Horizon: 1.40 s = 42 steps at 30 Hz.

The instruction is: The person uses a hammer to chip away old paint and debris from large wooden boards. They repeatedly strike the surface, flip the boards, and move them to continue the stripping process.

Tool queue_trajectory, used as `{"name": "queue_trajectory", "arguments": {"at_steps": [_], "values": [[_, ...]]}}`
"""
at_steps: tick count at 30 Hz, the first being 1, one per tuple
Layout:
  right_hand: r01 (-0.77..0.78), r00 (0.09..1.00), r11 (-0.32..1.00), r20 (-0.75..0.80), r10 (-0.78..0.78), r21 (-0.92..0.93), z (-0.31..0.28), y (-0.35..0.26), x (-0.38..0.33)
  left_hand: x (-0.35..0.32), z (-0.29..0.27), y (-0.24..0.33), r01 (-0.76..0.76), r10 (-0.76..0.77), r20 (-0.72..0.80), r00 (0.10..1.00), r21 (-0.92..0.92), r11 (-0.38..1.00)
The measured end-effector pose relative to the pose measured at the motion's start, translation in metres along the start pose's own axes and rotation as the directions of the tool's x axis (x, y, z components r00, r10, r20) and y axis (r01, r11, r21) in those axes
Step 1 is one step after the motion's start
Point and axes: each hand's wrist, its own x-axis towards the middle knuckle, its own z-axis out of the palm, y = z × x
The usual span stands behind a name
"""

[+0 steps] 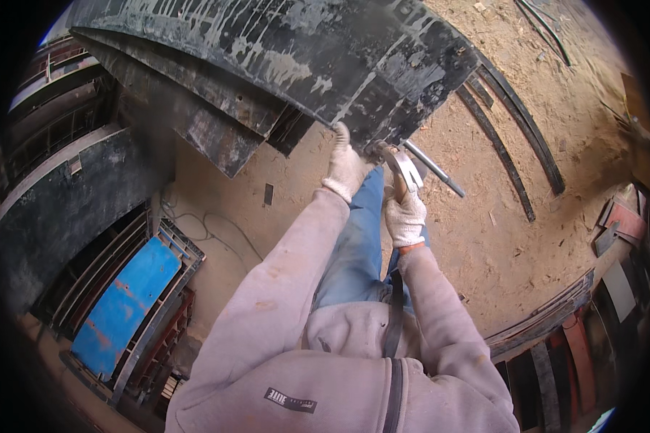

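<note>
My left hand [344, 167], in a white knit glove, grips the near edge of a large black panel [354, 68] streaked with pale splashes. Its thumb lies along the edge, and the other fingers are partly hidden. Just to the right, my gloved right hand [406, 218] is closed round the brown handle of a claw hammer [409, 172]. The pale metal hammer head is close to the panel's near corner. Past the hammer, a grey metal rod [439, 173] slants outward from near the panel's edge; what supports it is hidden.
More dark panels [217, 123] are layered under the large one. Long dark strips [516, 123] lie on the sandy, debris-strewn floor at right. A blue panel [126, 307] rests among stacked frames at lower left, near a loose cable [220, 224]. Boards [549, 361] stand at lower right.
</note>
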Motion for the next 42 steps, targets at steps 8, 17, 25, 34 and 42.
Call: {"name": "queue_trajectory", "arguments": {"at_steps": [8, 17, 25, 34, 42], "values": [[0.262, 0.964, 0.963, 0.066, -0.258, -0.057, -0.023, 0.016, 0.008, -0.002, -0.003, 0.000, 0.004, 0.001, 0.148, 0.989, -0.035, 0.999], [0.155, 0.971, 0.965, 0.215, -0.108, -0.214, -0.018, 0.023, 0.020, -0.007, -0.007, 0.001, 0.058, -0.049, 0.083, 0.995, -0.115, 0.992], [0.085, 0.970, 0.961, 0.243, -0.020, -0.263, -0.020, -0.005, 0.035, -0.005, -0.011, -0.001, 0.027, -0.027, 0.021, 0.999, -0.004, 1.000], [-0.468, 0.843, 0.880, 0.256, 0.473, -0.083, -0.074, -0.041, 0.051, 0.021, -0.015, -0.008, 0.204, -0.211, -0.079, 0.974, -0.091, 0.975], [-0.004, 0.994, 0.991, 0.110, 0.018, -0.133, -0.159, -0.057, 0.162, 0.028, 0.002, -0.021, 0.197, -0.201, -0.111, 0.973, -0.046, 0.979]]}}
